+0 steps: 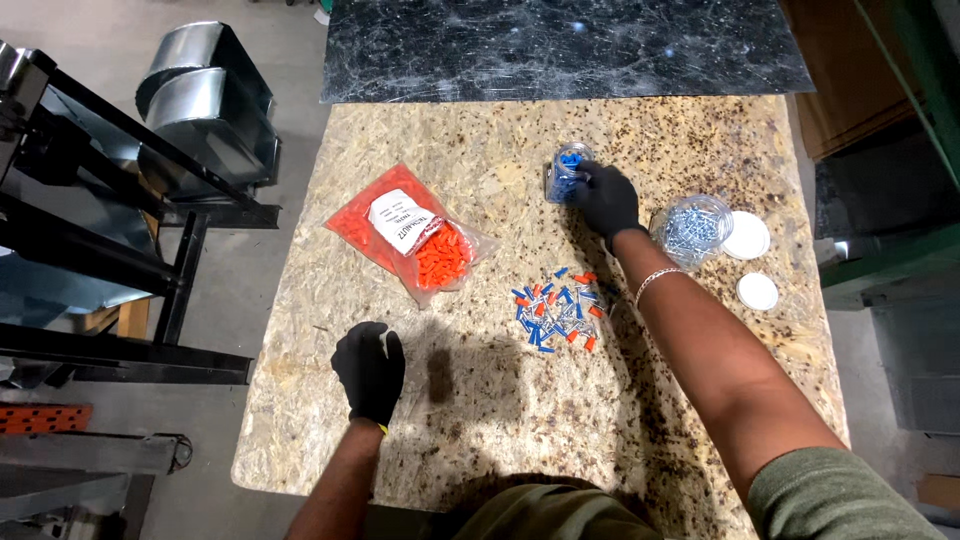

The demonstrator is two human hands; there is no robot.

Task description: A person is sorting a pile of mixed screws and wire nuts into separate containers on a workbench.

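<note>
My right hand (606, 198), in a black glove, reaches far across the chipboard table (480, 420) and grips a small clear jar of blue pieces (566, 171). My left hand (369, 370), also gloved, rests flat on the board near the front left and holds nothing. Between the hands lies a loose pile of orange, blue and silver small parts (556, 308). A clear bag of orange connectors (418, 237) with a white label lies to the left of the pile.
A clear jar of silver screws (691, 229) stands at the right with two white lids (748, 236) (757, 291) beside it. A dark marbled sheet (560, 45) covers the far end. Sheet-metal ducts (205, 105) and a black metal frame (110, 215) stand left.
</note>
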